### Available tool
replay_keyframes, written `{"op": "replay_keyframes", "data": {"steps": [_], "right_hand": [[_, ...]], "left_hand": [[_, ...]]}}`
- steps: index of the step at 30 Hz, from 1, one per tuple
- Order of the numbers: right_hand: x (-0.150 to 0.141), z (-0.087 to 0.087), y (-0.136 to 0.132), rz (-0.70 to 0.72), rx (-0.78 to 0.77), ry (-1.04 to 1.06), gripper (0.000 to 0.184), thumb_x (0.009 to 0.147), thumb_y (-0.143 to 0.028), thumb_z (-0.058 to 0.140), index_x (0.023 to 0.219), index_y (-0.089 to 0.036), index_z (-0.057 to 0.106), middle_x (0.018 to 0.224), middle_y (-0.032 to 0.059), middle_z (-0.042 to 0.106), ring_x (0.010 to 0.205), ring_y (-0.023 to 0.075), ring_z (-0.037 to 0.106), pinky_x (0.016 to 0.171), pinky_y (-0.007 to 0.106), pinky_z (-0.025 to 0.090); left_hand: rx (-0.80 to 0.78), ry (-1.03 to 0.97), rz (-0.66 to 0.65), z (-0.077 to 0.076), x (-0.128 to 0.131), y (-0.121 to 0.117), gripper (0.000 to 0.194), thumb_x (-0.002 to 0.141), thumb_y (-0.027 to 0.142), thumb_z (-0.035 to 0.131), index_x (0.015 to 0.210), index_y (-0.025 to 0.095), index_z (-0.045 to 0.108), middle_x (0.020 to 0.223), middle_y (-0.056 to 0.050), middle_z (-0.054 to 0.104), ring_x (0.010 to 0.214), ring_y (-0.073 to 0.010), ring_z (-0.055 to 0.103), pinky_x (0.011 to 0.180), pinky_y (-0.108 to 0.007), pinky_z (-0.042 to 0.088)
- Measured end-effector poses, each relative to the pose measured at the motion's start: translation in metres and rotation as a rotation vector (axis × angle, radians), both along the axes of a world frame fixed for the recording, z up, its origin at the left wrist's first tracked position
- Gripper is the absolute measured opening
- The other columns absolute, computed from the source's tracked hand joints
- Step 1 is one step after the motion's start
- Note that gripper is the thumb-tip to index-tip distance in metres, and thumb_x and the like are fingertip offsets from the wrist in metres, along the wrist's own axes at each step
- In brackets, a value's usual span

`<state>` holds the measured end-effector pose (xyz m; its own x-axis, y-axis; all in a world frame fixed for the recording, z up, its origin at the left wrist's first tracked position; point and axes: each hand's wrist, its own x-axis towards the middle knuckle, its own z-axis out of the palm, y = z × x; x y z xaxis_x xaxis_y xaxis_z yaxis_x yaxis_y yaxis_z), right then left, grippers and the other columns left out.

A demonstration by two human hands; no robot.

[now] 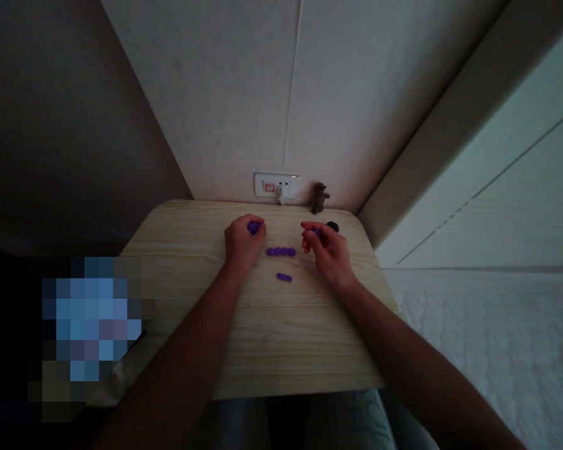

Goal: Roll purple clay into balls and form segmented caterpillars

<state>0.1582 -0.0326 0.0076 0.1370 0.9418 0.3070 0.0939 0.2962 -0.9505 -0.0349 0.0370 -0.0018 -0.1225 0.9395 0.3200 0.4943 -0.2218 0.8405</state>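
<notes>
My left hand (244, 240) is closed around a lump of purple modelling clay (254, 227), partly hidden by the fingers. Between the thumb and fingers of my right hand (331, 253) is a small purple clay piece (315, 232); its shape is hard to make out. A row of several joined purple clay balls (281, 252) lies on the wooden table (281, 337) between my hands. Closer to me rests a shorter row of smaller purple balls (284, 277). Neither hand touches these two rows.
Against the wall at the table's back stands a small brown figure (318, 198). A dark round thing (333, 227) sits just behind my right hand. The wall has a socket (276, 185) with a plug in it. A quilted white bed surface (492, 350) lies to the right.
</notes>
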Motion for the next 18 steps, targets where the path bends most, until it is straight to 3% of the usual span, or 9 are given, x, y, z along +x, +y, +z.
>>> {"op": "replay_keyframes", "data": {"steps": [5,8,12,18], "right_hand": [[-0.002,0.002,-0.005,-0.029,0.035,0.034,0.038,0.100,-0.063,0.054,0.096,-0.026,0.062,0.064,-0.0054,0.044,0.057,0.0132,0.044,0.051,0.027,0.038],[0.000,0.000,-0.008,0.006,-0.011,0.001,0.033,0.098,-0.060,0.060,0.097,-0.027,0.060,0.069,-0.0047,0.047,0.061,0.0138,0.048,0.055,0.027,0.043],[-0.003,-0.003,-0.010,0.088,-0.041,-0.001,0.036,0.101,-0.060,0.054,0.115,-0.028,0.057,0.068,-0.0065,0.048,0.061,0.0141,0.053,0.061,0.028,0.049],[-0.008,-0.005,-0.011,0.116,-0.069,0.007,0.046,0.100,-0.072,0.047,0.099,-0.027,0.058,0.056,-0.0090,0.039,0.042,0.0113,0.040,0.040,0.025,0.038]], "left_hand": [[-0.003,0.016,0.016,0.000,0.003,0.000,0.020,0.079,0.023,0.070,0.097,0.020,0.078,0.100,-0.009,0.079,0.095,-0.0262,0.072,0.094,-0.040,0.053],[0.009,0.001,0.034,-0.001,0.004,0.001,0.024,0.079,0.024,0.069,0.102,0.020,0.076,0.105,-0.010,0.077,0.101,-0.0267,0.071,0.098,-0.041,0.053],[0.028,0.043,0.058,-0.004,0.003,0.005,0.021,0.079,0.022,0.068,0.099,0.020,0.074,0.104,-0.010,0.074,0.104,-0.0277,0.068,0.103,-0.044,0.051],[0.060,0.073,0.119,-0.008,0.002,0.008,0.023,0.079,0.018,0.067,0.101,0.020,0.071,0.110,-0.012,0.069,0.116,-0.0317,0.063,0.113,-0.049,0.045]]}}
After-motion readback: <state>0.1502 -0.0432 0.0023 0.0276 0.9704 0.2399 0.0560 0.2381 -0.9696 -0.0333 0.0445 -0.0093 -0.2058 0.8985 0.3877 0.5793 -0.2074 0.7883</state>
